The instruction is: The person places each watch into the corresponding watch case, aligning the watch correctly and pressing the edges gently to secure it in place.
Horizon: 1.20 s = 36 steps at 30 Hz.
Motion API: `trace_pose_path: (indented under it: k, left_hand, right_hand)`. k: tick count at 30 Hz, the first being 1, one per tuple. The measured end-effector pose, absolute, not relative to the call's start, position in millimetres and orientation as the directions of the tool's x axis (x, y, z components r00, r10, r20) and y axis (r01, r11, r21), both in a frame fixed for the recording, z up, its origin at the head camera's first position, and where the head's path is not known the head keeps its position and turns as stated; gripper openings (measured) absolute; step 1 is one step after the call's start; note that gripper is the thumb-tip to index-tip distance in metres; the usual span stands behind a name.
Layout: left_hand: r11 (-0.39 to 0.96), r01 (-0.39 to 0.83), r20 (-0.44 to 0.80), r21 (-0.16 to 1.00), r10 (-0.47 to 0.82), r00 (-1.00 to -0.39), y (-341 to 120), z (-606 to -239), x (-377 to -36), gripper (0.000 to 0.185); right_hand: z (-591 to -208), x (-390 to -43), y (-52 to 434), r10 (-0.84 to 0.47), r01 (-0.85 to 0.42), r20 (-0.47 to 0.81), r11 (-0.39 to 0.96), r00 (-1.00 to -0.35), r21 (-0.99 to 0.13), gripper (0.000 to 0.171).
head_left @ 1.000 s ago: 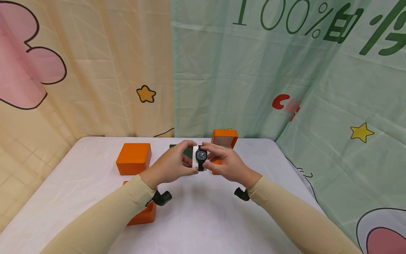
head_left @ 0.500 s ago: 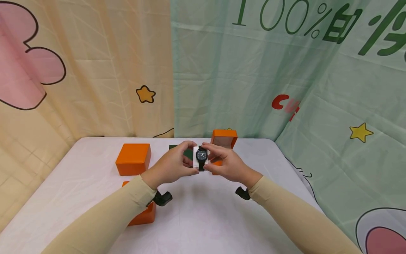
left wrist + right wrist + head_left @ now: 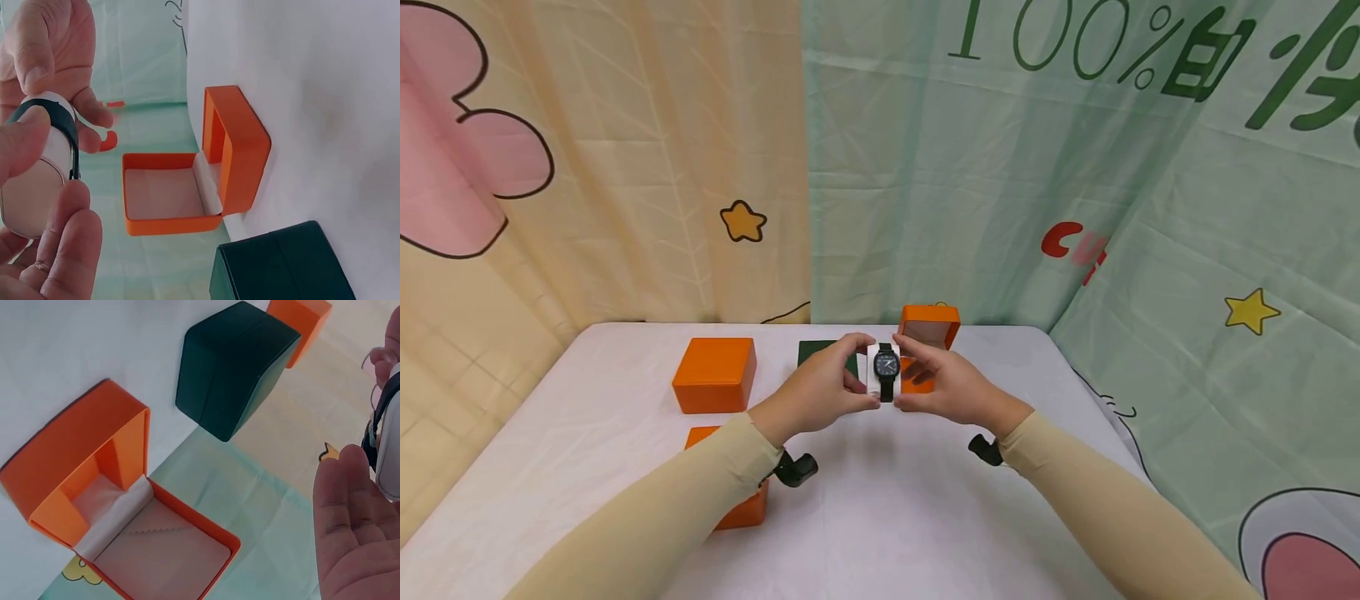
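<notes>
- Black watch [image 3: 887, 365] on its white cushion [image 3: 874, 377]: my left hand [image 3: 820, 388] and right hand [image 3: 951, 385] pinch it.
- Orange open box [image 3: 928, 332] sits just beyond; I should keep it level.

— What's at nine o'clock?
— A white watch cushion [image 3: 34, 181] with a black strap [image 3: 59, 122] wrapped round it, pinched by the left hand [image 3: 47, 250]; the right hand [image 3: 53, 56] grips it at eleven o'clock.
— And at the centre?
— An open orange box [image 3: 234, 147] on the white tablecloth [image 3: 325, 81], its lid [image 3: 165, 197] hinged back, cream lining inside.
— Five o'clock?
— A dark green box [image 3: 281, 265], near the orange one.
</notes>
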<state>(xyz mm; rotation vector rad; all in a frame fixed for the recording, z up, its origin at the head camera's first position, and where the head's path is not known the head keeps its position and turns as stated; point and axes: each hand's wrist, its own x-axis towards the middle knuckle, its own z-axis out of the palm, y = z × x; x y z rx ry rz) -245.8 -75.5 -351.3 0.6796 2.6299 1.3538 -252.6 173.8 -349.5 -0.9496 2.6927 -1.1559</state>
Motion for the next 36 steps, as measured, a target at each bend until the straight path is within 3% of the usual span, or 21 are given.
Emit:
trace_pose_path:
  k: [15,36]
  left_hand:
    - [0.556,0.325,0.07,0.765,0.43,-0.9,-51.4,-358.1,-255.0,0.085]
    - [0.561,0.313,0.026,0.766,0.461,-0.887,-25.2,-370.7,-267.0,0.084]
  right_hand:
    - [-355.1,-259.8,187.3,-0.54,-0.477,0.139,0.558,-0.83,-0.68,0.081]
    - [-367.6,-269.6,209.5,-0.523,-0.451,0.093,0.617,-0.847,-0.645,0.08]
